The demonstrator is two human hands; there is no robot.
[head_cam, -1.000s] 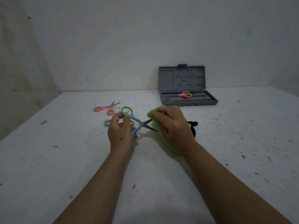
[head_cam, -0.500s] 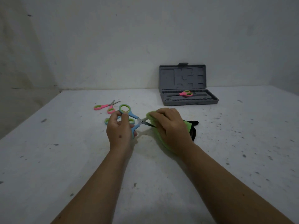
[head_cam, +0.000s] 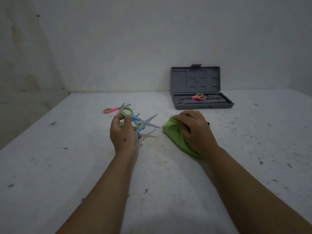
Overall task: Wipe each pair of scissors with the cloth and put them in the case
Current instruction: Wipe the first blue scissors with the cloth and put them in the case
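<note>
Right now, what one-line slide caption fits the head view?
Left hand holds open blue scissors, right hand grips green cloth; grey case open behind.

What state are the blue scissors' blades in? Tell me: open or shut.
Open. The blue scissors in the left hand show two blades spread in a V, tips apart.

Speckled white table (head_cam: 253, 149), bare walls (head_cam: 118, 39)
</note>
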